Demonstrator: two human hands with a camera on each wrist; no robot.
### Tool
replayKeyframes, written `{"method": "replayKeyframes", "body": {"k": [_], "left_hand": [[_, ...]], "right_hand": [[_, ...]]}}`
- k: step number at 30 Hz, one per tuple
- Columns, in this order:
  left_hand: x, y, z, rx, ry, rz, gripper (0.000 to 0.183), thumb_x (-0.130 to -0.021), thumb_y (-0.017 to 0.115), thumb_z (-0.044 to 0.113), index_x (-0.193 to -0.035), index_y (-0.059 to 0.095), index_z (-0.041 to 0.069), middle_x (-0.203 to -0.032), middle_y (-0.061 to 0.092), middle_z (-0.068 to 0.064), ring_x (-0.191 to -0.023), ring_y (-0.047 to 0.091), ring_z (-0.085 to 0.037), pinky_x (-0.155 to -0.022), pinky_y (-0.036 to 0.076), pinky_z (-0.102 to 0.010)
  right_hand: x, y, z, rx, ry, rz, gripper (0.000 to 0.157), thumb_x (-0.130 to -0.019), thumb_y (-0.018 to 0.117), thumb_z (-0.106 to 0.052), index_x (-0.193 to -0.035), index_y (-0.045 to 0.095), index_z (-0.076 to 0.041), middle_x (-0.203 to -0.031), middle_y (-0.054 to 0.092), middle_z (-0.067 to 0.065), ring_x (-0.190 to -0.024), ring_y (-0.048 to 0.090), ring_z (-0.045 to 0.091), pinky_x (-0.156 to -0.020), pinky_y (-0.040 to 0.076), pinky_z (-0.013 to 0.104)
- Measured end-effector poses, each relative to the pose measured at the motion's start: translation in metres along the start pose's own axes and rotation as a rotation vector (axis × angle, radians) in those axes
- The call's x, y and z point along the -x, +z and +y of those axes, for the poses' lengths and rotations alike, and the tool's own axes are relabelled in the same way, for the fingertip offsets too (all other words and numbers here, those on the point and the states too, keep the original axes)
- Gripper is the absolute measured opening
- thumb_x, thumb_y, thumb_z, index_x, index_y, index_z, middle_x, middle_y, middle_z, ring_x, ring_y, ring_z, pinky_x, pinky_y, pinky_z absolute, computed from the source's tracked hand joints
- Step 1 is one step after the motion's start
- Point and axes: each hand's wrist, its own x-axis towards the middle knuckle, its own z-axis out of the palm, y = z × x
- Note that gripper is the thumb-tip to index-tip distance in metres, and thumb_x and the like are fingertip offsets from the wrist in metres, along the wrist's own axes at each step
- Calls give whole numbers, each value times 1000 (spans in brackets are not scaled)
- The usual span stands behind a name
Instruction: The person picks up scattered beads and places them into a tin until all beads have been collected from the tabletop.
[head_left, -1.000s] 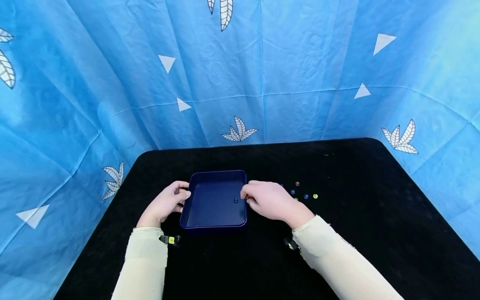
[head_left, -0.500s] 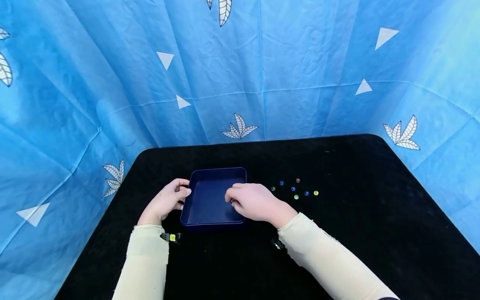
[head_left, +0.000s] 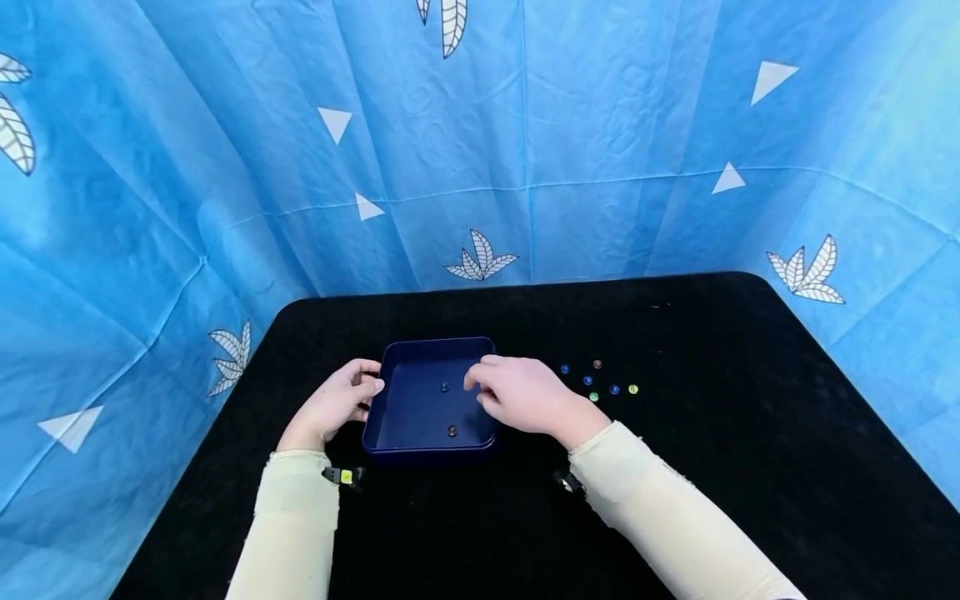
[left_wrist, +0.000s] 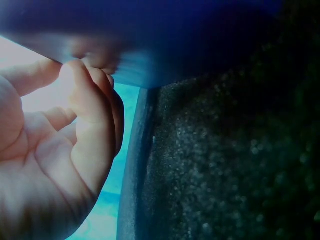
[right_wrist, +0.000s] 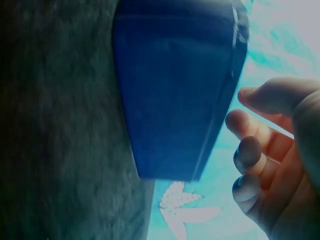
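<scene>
A dark blue square box (head_left: pixel 420 408), open at the top, sits on the black table. My left hand (head_left: pixel 335 403) holds its left wall, thumb on the rim and fingers outside. In the left wrist view the fingertips (left_wrist: pixel 75 75) meet the wall. Inside the box lie a blue marble (head_left: pixel 444 387) and a brown marble (head_left: pixel 452 431), apart from each other. Over the box's right side, my right hand (head_left: pixel 528 398) hovers with loosely bent fingers. In the right wrist view thumb and fingers are apart, with nothing seen between them.
Several marbles lie loose right of the box, among them a blue marble (head_left: pixel 615 389), a yellow marble (head_left: pixel 633 389) and a green marble (head_left: pixel 594 397). The black table (head_left: pixel 720 433) ends at a blue curtain (head_left: pixel 600 125) behind.
My right hand moved left over the box, then slightly back right, its fingers loosening. A brown marble now shows inside, and the blue one lies farther left. The left hand stayed on the box.
</scene>
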Motion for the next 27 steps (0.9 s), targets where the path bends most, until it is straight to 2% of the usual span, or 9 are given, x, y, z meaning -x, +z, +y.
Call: {"method": "replayKeyframes", "body": {"k": [5, 11, 17, 21, 27], "left_hand": [[0, 1, -1, 13, 2, -18, 45, -105, 53, 20, -144, 41, 1, -116, 56, -20, -95, 60, -29, -74, 55, -38], [-1, -1, -2, 0, 8, -5, 44, -106, 54, 22, -143, 42, 3, -115, 57, -19, -96, 60, -31, -74, 56, -39], [-2, -1, -2, -4, -4, 1, 43, -105, 54, 20, -143, 43, 2, -114, 55, -20, -96, 60, -32, -73, 55, -38], [-3, 1, -1, 2, 4, -11, 44, -105, 54, 21, -143, 42, 2, -115, 56, -20, -96, 60, -32, -73, 55, -39], [-2, 0, -1, -2, 3, 0, 42, -105, 53, 21, -142, 43, 3, -116, 56, -23, -96, 60, -33, -72, 55, -38]], "right_hand": [[11, -10, 17, 20, 48, 37, 16, -97, 66, -19, -111, 71, -24, -99, 62, -10, -73, 54, 4, -68, 49, 28], [30, -24, 46, 16, 149, 76, 17, -94, 68, -21, -111, 70, -21, -95, 60, -9, -75, 55, 7, -70, 50, 33], [55, -36, 75, -21, 256, 89, 23, -93, 69, -22, -116, 70, -19, -103, 65, -3, -88, 63, 17, -81, 51, 43], [73, -43, 93, -50, 335, 90, 26, -93, 70, -21, -119, 69, -16, -107, 65, 3, -93, 64, 23, -83, 50, 47], [80, -44, 107, -64, 384, 47, 33, -92, 69, -21, -124, 67, -13, -114, 63, 9, -99, 62, 28, -85, 48, 49]]}}
